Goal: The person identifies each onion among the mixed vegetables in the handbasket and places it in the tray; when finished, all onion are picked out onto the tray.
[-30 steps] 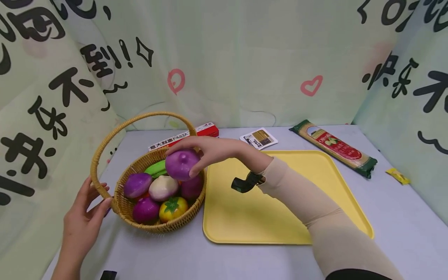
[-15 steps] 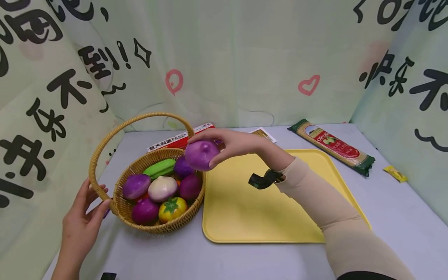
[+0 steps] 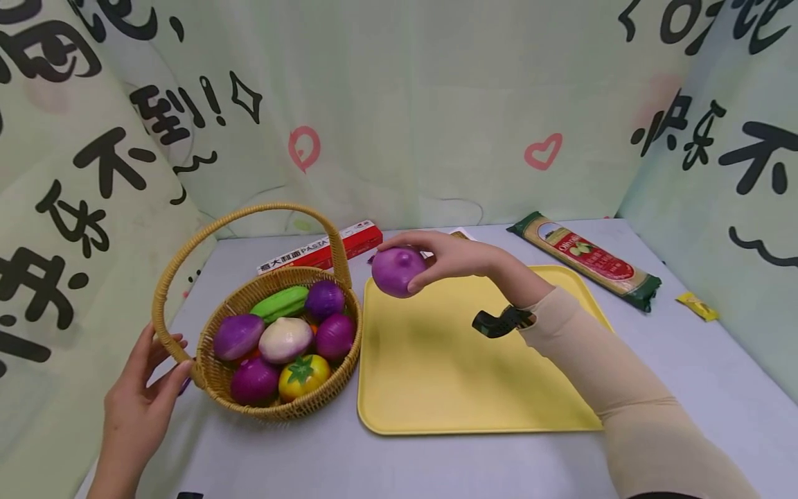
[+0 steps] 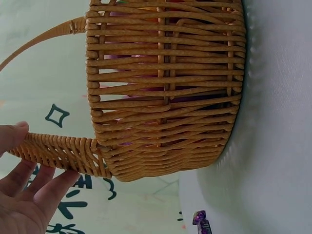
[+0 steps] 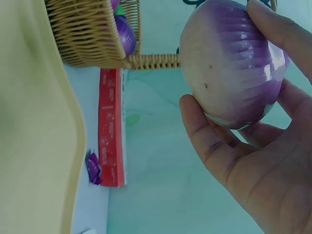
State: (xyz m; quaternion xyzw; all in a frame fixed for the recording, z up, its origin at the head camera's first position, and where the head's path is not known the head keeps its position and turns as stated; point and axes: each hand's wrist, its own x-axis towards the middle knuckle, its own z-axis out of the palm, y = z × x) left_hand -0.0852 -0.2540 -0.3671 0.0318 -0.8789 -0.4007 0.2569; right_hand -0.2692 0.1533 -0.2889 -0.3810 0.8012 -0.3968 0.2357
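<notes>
My right hand (image 3: 445,260) grips a round purple-and-white vegetable (image 3: 399,272) with a small nub, held above the yellow tray's (image 3: 474,374) back left corner. In the right wrist view the vegetable (image 5: 234,63) fades from purple to cream, thumb on one side and fingers on the other. My left hand (image 3: 140,398) holds the foot of the wicker basket's (image 3: 280,412) arched handle (image 3: 163,305), thumb and fingers on opposite sides of it. Inside the basket lie purple vegetables (image 3: 255,380), a whitish one (image 3: 285,339), a green one (image 3: 280,303) and a yellow one (image 3: 303,378).
Behind the basket lies a red pasta box (image 3: 349,244). A long pasta packet (image 3: 586,260) and a small yellow packet (image 3: 697,306) are at the back right. A purple wrapped sweet (image 5: 93,168) lies near the tray's edge in the right wrist view. Printed curtains (image 3: 424,104) surround the table.
My right hand has carried the round vegetable out of the basket and rightward over the tray's corner, uncovering a dark purple vegetable. The left hand keeps its hold on the handle.
</notes>
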